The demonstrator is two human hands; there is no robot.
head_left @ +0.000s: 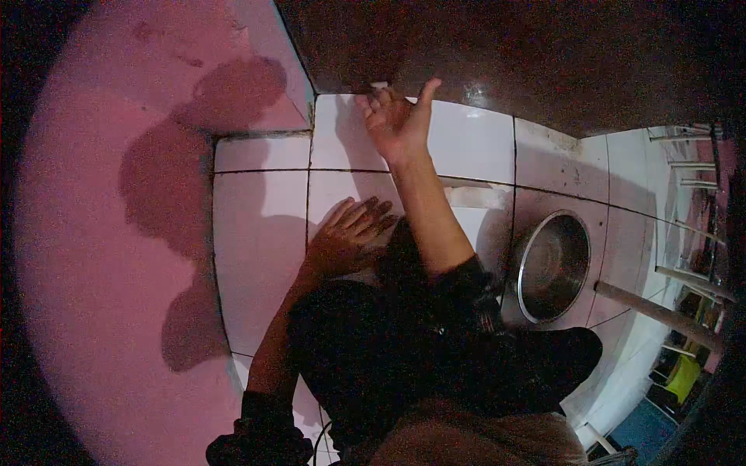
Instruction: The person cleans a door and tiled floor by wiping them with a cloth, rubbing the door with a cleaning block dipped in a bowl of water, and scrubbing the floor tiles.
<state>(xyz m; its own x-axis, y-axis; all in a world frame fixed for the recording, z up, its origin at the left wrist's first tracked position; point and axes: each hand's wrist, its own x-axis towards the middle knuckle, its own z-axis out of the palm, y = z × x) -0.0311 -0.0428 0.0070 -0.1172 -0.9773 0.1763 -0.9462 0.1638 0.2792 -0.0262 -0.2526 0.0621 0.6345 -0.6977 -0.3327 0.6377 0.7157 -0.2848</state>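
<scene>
My right hand [396, 124] reaches forward over the white tiles to the lower edge of a dark brown panel [482, 62]. Its palm faces up, the thumb stretched away and the fingers slightly bent. A small white piece [378, 85] shows just past the fingertips; whether they touch it I cannot tell. My left hand [350, 237] is beside my knee, fingers extended and close together over the tiled floor [260, 210], with nothing visible in it. Partly behind my right forearm lies a long whitish block-like piece [475, 196].
A round metal bowl [553, 266] stands on the tiles to my right. Beyond it are a brown pole [653, 312], several pale bars, a yellow-green item [683, 378] and a blue surface [643, 429]. A pink wall [101, 233] with shadows rises at left.
</scene>
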